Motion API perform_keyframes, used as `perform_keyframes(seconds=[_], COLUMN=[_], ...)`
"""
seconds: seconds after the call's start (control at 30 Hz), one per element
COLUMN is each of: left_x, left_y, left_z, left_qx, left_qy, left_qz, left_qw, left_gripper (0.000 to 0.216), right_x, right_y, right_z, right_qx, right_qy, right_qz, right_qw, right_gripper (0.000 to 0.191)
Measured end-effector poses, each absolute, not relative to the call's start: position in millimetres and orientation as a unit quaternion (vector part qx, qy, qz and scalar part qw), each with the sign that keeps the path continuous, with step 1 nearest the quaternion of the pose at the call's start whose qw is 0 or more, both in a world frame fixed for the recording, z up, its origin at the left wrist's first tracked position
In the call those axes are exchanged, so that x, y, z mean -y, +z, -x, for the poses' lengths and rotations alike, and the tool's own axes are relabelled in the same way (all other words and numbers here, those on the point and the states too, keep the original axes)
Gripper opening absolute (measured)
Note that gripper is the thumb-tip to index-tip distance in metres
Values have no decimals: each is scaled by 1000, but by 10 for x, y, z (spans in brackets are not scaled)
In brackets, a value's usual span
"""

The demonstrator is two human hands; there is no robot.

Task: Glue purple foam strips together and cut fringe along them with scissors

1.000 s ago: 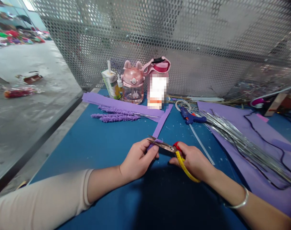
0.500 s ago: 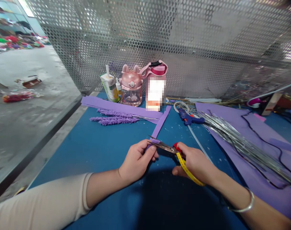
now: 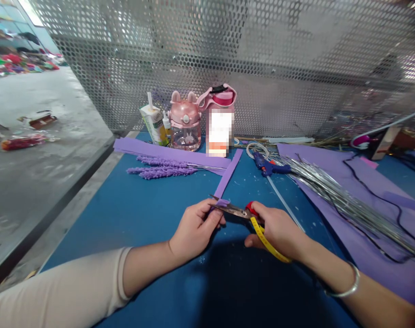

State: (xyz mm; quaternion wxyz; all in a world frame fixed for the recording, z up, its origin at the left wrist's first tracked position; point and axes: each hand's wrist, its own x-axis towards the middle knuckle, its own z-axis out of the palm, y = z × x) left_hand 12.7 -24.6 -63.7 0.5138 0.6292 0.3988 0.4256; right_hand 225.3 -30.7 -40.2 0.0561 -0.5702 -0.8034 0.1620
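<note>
My left hand (image 3: 193, 230) pinches the near end of a long purple foam strip (image 3: 228, 174) that runs away across the blue table (image 3: 142, 218). My right hand (image 3: 279, 230) grips small scissors (image 3: 233, 208) with red and yellow handles. The blades are slightly apart around the strip, just beyond my left thumb. A silver bangle (image 3: 347, 284) sits on my right wrist.
Purple foam sheets (image 3: 166, 151), two lavender-like sprigs (image 3: 162, 169), a juice carton (image 3: 154, 123), two pink bottles (image 3: 185, 127), a blue glue gun (image 3: 268, 166) and a bundle of silver wires (image 3: 337, 196) on a purple sheet (image 3: 374, 237) lie beyond. A perforated metal screen (image 3: 262, 59) backs the table.
The scissors' blades have closed a little on the strip; both hands stay almost where they were. The view shifted slightly.
</note>
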Motion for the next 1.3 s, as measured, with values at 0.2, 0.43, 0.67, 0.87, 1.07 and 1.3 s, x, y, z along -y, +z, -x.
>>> perform_keyframes(seconds=[0.2,0.43,0.67,0.87,1.07,1.3], left_x=[238,238,242,238,237,240], left_y=[-650,-647,-643,-650,-638,-627], left_z=[-124,-137,-136,-130,-127,-129], left_qx=[-392,-387,-395,-395,-393,-379], left_qy=[414,414,412,410,414,409], left_qz=[-622,-618,-613,-613,-613,-619], left_qw=[537,545,546,548,546,553], left_gripper=[24,23,24,23,21,21], right_x=[260,284,271,264,244,262], right_y=[-424,-453,-517,-544,-550,-530], right_z=[-2246,-2251,-2281,-2295,-2295,-2312], right_qx=[800,785,773,779,790,802], right_qy=[181,196,203,189,176,156], right_qz=[568,583,597,595,584,574], right_qw=[66,79,71,60,60,51], right_gripper=[43,47,43,40,39,34])
